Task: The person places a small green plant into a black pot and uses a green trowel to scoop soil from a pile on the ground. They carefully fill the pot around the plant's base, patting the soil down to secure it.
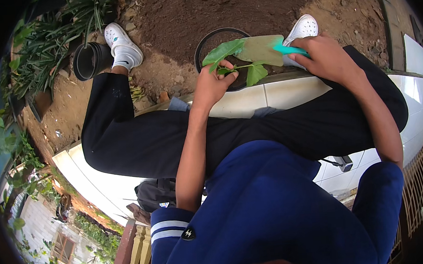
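My left hand (213,83) pinches the stem of a leafy green seedling (224,52) between thumb and fingers. Its broad leaves spread over a round black plastic pot (196,55), which stands on the ground between my feet. In my right hand (326,58) is the teal handle of a garden trowel (264,49). The trowel's wide, soil-stained blade points left across the pot, close beside the leaves. Leaves, blade and left hand cover much of the pot's inside, so the lower end of the stem is hard to make out.
Dark loose soil (224,6) is spread beyond the pot. Nested black pots (90,59) lie on their side by my left shoe (122,42), near strappy-leaved plants (62,43). White tiles (239,102) form the ledge under me. A black bag (155,193) sits behind my left thigh.
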A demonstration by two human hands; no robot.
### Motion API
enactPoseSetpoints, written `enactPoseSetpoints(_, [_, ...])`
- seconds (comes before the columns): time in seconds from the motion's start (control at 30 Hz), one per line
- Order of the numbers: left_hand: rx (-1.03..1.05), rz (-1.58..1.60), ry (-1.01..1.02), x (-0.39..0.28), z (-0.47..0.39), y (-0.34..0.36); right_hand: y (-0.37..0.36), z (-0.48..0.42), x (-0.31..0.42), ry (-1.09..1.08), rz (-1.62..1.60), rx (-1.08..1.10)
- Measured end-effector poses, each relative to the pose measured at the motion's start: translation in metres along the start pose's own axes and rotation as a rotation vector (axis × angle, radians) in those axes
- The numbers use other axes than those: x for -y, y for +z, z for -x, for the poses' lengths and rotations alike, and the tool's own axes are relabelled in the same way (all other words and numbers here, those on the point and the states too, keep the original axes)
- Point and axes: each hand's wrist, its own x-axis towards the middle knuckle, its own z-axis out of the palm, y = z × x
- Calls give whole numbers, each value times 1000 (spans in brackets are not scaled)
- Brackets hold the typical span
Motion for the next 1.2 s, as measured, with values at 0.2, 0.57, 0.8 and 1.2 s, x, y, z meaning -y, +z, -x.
enactPoseSetpoints(0.2, [-76, -111, 23, -1, 5, 13, 15, -3, 7, 48, -136, -7])
enactPoseSetpoints(0.57, [-105, -509, 245, -5, 32, 18, 27, -5, 6, 12, -206, -32])
enactPoseSetpoints(0.8, [-142, -518, 299, 6, 37, 28, 39, -6, 11, -25, -127, -90])
enactPoseSetpoints(1.2, [-170, -532, 311, 3, 39, 29, 40, -4, 13, -50, -74, -107])
